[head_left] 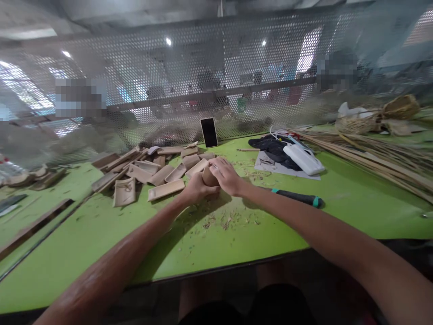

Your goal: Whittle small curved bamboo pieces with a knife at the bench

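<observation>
Both hands meet over the middle of the green table. My left hand (pixel 198 188) is wrapped round a curved piece of bamboo (pixel 210 178), its thumb along the near side. From the right, my right hand (pixel 226 174) closes over the top of the same piece, fingers bent across its upper edge. Whether a small tool lies under those fingers is hidden. Just left of the hands lies a heap of split bamboo pieces (pixel 166 189), some hollow side up. Pale shavings (pixel 227 221) are scattered on the table in front of them.
A phone (pixel 209 132) leans against the perforated metal screen (pixel 176 113). A tool's black handle with teal bands (pixel 299 197) lies beside my right forearm. Further right are a white power bank (pixel 303 159), dark cloth (pixel 275 151) and long bamboo strips (pixel 379 158); a wooden bar (pixel 37 225) lies left.
</observation>
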The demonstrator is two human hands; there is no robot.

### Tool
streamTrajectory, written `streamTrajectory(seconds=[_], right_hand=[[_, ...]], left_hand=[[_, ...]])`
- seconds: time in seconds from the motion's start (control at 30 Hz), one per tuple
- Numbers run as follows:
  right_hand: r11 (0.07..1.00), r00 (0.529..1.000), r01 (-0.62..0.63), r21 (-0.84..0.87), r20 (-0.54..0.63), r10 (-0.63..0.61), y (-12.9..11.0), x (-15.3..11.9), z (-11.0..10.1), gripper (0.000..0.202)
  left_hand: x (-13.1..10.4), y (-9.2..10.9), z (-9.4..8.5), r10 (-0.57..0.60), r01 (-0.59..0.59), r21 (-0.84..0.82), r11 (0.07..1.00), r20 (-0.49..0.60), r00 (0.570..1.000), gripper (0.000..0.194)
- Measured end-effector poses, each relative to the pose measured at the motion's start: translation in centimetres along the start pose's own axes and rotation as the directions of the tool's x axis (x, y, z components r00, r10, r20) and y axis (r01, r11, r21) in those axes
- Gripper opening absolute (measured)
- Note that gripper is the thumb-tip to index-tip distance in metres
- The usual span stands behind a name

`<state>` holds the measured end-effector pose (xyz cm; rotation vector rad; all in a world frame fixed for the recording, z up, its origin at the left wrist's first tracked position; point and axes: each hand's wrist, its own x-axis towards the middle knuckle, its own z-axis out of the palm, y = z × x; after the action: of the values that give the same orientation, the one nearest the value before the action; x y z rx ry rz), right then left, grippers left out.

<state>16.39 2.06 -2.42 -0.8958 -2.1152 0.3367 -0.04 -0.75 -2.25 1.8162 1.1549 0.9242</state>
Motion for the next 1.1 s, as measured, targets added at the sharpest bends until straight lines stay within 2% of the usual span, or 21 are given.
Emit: streamTrajectory(seconds=[0.07,0.2,0.33,0.47,0.6,0.7,0.77,0.83,0.9,0.93,1.03,1.1], right_hand=[[0.999,0.999,0.027,0.021,-0.029,-0.027,0.0,0.1,0.2,0.031],[0.995,0.997,-0.051,0.080,-0.044,0.055,-0.1,0.1,0.3,0.032],[0.993,0.998,0.009,0.119,-0.060,-0.002,0.0,0.2,0.5,0.032],[0.979,0.994,-0.060,0.193,-0.077,0.076,0.5,0.3,0.6,0.034],[0.980,0.994,0.025,0.197,-0.111,-0.003,0.4,0.3,0.7,0.033],[0.979,0.992,-0.036,0.199,-0.110,0.059,-0.2,0.1,0.6,0.034],[0.980,0.989,-0.065,0.188,-0.119,0.088,-0.8,-0.1,0.6,0.034],[0.985,0.991,-0.003,0.172,-0.129,0.026,-0.9,-0.3,0.6,0.033],[0.984,0.991,0.033,0.174,-0.130,-0.010,-0.3,-0.3,0.6,0.031],[0.983,0.990,0.016,0.182,-0.138,0.010,0.4,-0.2,0.4,0.031],[0.968,0.964,-0.128,0.215,-0.201,0.172,2.6,0.4,-0.5,0.030],[0.948,0.944,-0.157,0.276,-0.242,0.226,3.6,0.9,-1.2,0.033]], left_hand=[[0.0,0.0,0.0,0.000,0.001,0.016,1.000,-0.011,1.000,0.028],[0.0,0.1,0.1,0.018,-0.015,0.051,0.999,-0.058,0.998,0.033],[0.1,0.1,0.1,0.009,-0.009,0.007,1.000,-0.031,0.999,0.032],[0.1,-0.1,0.1,0.019,-0.012,0.077,0.997,-0.087,0.996,0.037],[0.1,-0.1,0.1,0.001,0.002,0.047,0.999,-0.063,0.998,0.035],[0.0,0.0,0.1,-0.008,0.014,0.072,0.997,-0.088,0.996,0.037],[0.0,0.1,0.2,-0.015,0.017,0.035,0.999,-0.057,0.998,0.038],[-0.1,0.1,0.3,-0.008,0.007,-0.024,1.000,-0.017,1.000,0.036],[-0.2,0.3,0.4,0.005,-0.005,-0.025,1.000,-0.021,1.000,0.032],[-0.2,0.3,0.5,0.009,-0.010,-0.005,1.000,-0.032,0.999,0.031],[-0.2,0.5,0.4,0.005,-0.002,0.066,0.998,-0.049,0.999,0.029],[-0.2,0.6,0.2,-0.014,0.018,0.066,0.998,-0.048,0.999,0.031]])
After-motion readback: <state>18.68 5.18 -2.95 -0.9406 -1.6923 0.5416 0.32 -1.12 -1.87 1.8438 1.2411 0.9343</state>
